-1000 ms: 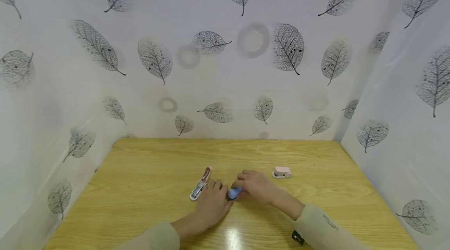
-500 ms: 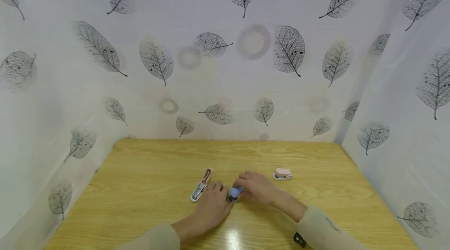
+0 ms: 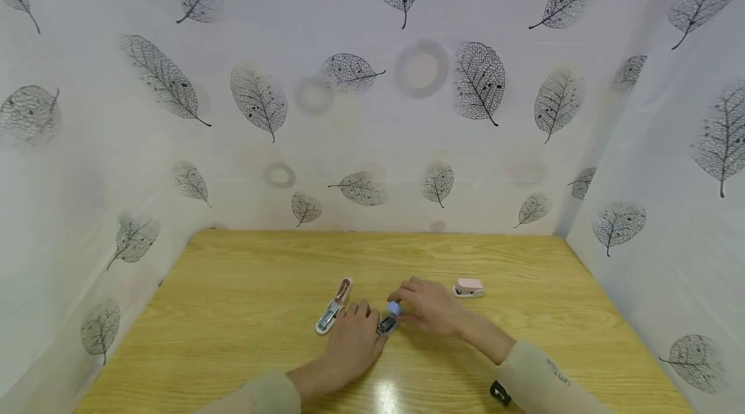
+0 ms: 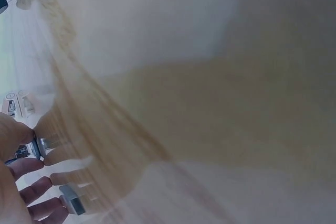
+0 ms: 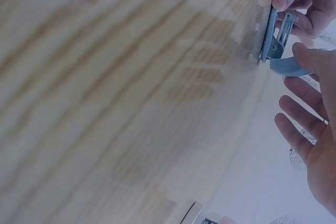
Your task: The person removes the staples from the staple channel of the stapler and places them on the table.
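A small blue stapler (image 3: 388, 320) stands between my hands with its top swung far back, so the metal staple channel shows. My left hand (image 3: 353, 336) pinches the front end of its base between thumb and fingers. At the other end, my right hand (image 3: 431, 307) holds the raised blue cover (image 5: 290, 67) between thumb and index finger, its other fingers spread in the right wrist view. Just beyond the left fingers lies a pink-and-white stapler (image 3: 334, 306), folded out flat. In the left wrist view the left hand (image 4: 21, 182) hides much of the blue stapler.
A second pink-and-white stapler (image 3: 468, 288), folded closed, sits beyond the right hand. Near the right sleeve lies a small black object (image 3: 499, 393). Leaf-patterned white sheeting (image 3: 378, 142) walls the wooden table (image 3: 279, 259) at the back and sides.
The right hand has swung the blue stapler's cover up and back, away from the base, exposing the metal channel. The left hand has stayed nearly still at the base.
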Demonstrator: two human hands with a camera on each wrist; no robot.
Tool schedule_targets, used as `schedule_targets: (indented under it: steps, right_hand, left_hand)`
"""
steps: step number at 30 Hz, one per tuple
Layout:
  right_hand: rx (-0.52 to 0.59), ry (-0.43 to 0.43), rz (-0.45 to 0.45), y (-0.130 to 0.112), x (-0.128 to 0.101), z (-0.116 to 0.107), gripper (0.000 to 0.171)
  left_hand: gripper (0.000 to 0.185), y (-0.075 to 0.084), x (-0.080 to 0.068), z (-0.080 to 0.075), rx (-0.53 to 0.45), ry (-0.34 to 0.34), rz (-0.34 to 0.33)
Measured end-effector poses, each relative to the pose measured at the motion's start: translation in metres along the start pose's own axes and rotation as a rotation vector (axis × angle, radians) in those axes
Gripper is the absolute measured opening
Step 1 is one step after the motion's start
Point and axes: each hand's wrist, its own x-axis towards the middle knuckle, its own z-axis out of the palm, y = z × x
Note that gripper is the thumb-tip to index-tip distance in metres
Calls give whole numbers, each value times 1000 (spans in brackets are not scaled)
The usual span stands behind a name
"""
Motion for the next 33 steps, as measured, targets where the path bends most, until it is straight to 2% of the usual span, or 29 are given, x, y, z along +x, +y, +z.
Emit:
schedule_targets:
  steps: [7,20,33]
  right_hand:
    - [0,-12,70,8,-4,-1,34]
    - [-86,4,115,20,-7,-5,32]
    - [-74,-4,142,29,-9,0,38]
  left_hand:
    - [38,1,1,2,18,21,-1]
    - [36,1,0,-3,5,19,11]
    - [35,0,-1,-4,-20,15,6]
